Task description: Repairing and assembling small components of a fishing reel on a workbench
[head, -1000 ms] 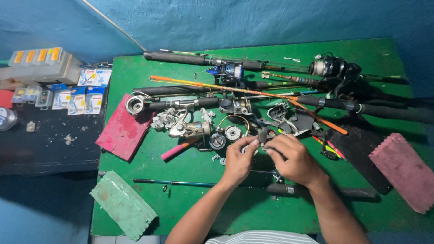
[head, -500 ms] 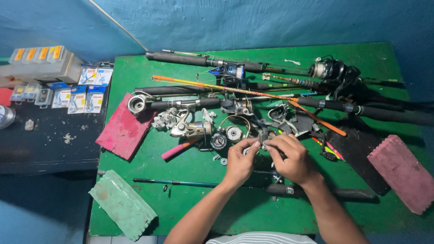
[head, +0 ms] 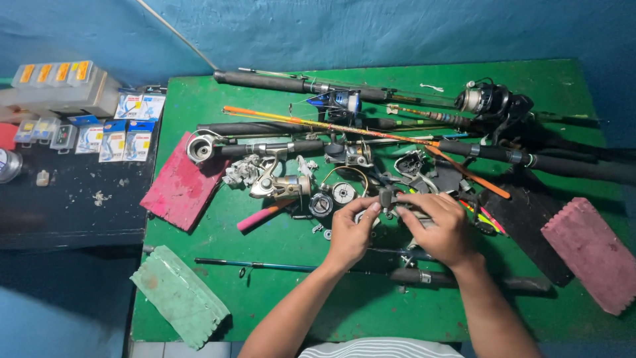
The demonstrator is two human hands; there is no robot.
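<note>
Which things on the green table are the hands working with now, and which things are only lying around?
In hand:
- small dark reel part, held between the left hand and the right hand

Lying about:
- gold reel
- pink foam block
- green foam block
- orange rod
- hook packets on the dark side table

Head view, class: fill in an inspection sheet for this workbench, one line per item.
Surface: green table, paint worn.
Job's things: small dark reel part, held between both hands above the table.
Clutter: fishing rods, spinning reel, loose spools, pink foam block, green foam block.
Grips: left hand and right hand pinch the part.
Cables: nothing seen.
Surroundings: blue wall; dark side shelf with hook packets and a grey tackle box.
</note>
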